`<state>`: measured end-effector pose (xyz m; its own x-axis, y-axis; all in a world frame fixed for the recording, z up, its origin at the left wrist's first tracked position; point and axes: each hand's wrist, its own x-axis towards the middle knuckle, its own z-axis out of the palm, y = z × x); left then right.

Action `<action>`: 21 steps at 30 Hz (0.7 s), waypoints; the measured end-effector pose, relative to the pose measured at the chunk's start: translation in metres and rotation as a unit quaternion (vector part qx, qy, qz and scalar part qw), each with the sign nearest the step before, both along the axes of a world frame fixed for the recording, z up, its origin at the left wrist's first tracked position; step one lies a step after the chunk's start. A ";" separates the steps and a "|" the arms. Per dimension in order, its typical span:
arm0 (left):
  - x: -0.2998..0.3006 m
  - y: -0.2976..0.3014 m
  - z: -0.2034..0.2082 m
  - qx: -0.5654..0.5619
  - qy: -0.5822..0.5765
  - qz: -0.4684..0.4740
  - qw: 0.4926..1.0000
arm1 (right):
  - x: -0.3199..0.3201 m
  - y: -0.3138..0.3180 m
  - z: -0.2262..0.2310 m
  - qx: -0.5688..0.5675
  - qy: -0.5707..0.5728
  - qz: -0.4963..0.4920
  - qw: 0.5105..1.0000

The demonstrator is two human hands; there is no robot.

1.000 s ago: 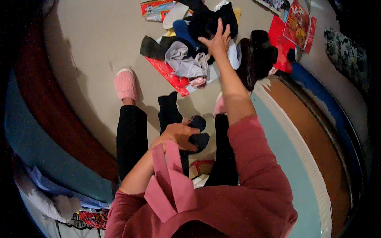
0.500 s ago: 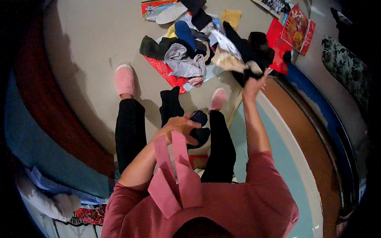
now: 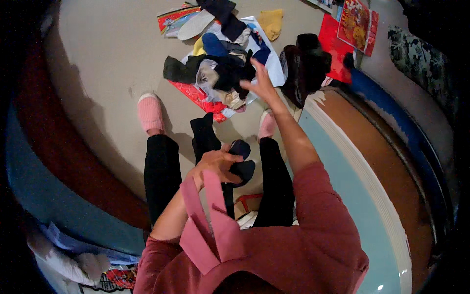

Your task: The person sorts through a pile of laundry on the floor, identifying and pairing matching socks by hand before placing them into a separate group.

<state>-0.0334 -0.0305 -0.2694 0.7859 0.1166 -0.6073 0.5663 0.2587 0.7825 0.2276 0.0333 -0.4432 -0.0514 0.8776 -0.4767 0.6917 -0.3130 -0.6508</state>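
Observation:
My left hand (image 3: 215,164) is closed around dark socks (image 3: 241,171), whose ends stick out on both sides of it between my knees. My right hand (image 3: 263,87) reaches over the right side of a sock pile, fingers stretched apart and nothing gripped. Beside its fingertips lies black cloth (image 3: 232,73) on top of the pile. Around that are a light grey sock (image 3: 205,72), a blue sock (image 3: 214,45) and a dark green-grey sock (image 3: 178,71). Beneath the pile show a white sheet (image 3: 276,68) and a red package (image 3: 193,95).
A yellow sock (image 3: 270,23) and a grey insole (image 3: 196,25) lie at the far side. Right of the pile stands a dark, shiny bundle (image 3: 296,68) beside red paper (image 3: 333,49). My feet, in pink slippers (image 3: 150,112), flank the near floor. A pale-blue panel (image 3: 338,166) curves along the right.
My right hand has moved left from the dark bundle to the pile, and its fingers have spread. Black and beige cloth now lies over the light grey sock. My left hand keeps its hold.

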 end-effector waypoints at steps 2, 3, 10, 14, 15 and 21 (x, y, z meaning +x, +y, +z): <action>-0.003 -0.004 -0.001 0.006 0.005 -0.018 1.000 | 0.001 0.042 -0.029 0.028 -0.029 -0.061 0.997; -0.005 -0.002 -0.001 0.003 0.015 -0.030 0.999 | -0.004 0.064 -0.033 -0.014 -0.031 -0.131 0.991; -0.007 0.005 -0.002 -0.033 0.032 -0.042 0.998 | 0.029 0.095 -0.106 0.021 -0.309 -0.091 0.946; -0.007 -0.010 -0.008 0.003 0.012 -0.005 1.000 | 0.051 0.085 -0.097 0.029 0.102 -0.437 0.893; -0.002 -0.006 -0.009 -0.006 0.017 -0.035 0.999 | 0.058 0.074 -0.094 0.032 0.116 -0.425 0.897; 0.014 0.018 -0.004 -0.040 0.062 -0.115 0.991 | 0.075 0.081 -0.087 0.029 -0.034 -0.264 0.963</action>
